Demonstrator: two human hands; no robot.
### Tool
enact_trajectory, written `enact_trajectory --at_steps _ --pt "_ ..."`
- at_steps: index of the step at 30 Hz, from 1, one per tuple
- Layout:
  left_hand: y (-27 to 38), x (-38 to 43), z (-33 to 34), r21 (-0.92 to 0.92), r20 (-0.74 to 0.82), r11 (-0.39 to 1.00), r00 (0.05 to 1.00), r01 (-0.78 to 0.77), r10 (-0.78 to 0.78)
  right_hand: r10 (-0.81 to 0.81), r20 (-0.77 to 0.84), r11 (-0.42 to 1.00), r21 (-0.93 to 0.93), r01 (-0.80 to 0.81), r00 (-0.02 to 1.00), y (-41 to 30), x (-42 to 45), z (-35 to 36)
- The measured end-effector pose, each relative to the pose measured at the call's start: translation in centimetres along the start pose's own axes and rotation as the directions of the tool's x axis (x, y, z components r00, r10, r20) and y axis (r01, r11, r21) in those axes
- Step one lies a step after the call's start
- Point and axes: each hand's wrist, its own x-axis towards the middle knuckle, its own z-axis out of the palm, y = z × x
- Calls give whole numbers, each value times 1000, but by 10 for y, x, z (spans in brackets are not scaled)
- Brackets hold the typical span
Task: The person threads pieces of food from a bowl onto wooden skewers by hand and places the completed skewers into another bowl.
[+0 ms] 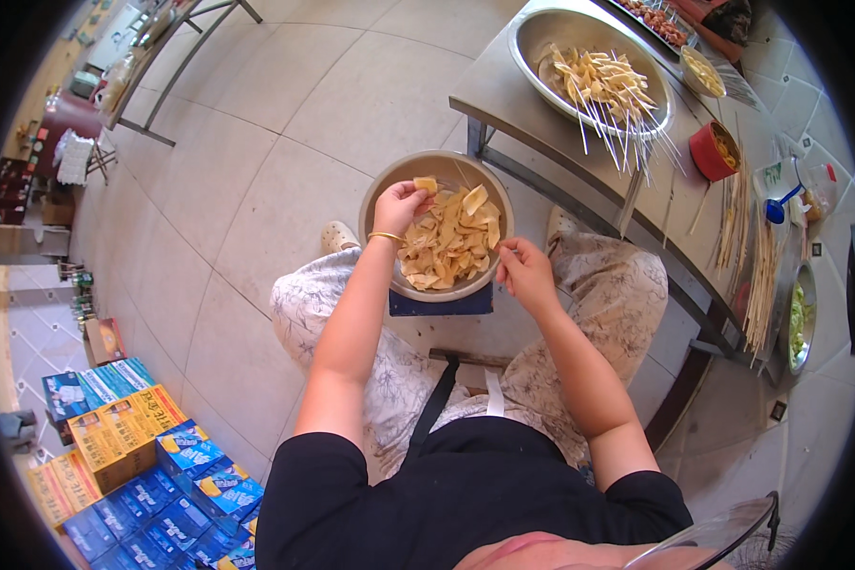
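Note:
A round basin (373,187) stands between my knees on a blue support (427,306). It holds a heap of pale yellow flat food pieces (445,246) that look like tofu sheet. Over its far left part, my left hand (399,206) pinches one yellow piece (425,184) between thumb and fingers. My right hand (526,274) is at the basin's right rim, fingers curled and thumb against the index finger. Whether something thin is held there is unclear. A thin skewer (461,171) shows at the basin's far side.
On the metal table (499,92) to my right are a large steel bowl (524,43) of skewered pieces (605,78), a red container (709,157), bundles of bamboo skewers (759,292) and a blue scoop (775,210). Stacked cartons (114,434) stand behind left. Another person's arm (716,35) shows far right.

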Motion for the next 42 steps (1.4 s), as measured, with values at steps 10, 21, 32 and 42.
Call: enact_trajectory --at_steps 10,21,32,42 --pt "49 -24 -1 -443 14 894 997 69 -70 26 59 980 -197 -13 998 -2 -6 11" --pt "41 -19 -2 -398 -34 917 999 -24 12 19 125 956 -291 18 992 -6 -10 12" --pt "44 -22 0 -479 3 877 1000 -18 22 -20 122 965 -256 51 992 -2 -11 15" --pt "47 -26 3 -485 34 873 999 46 -34 -11 127 982 -185 35 992 2 -9 16"
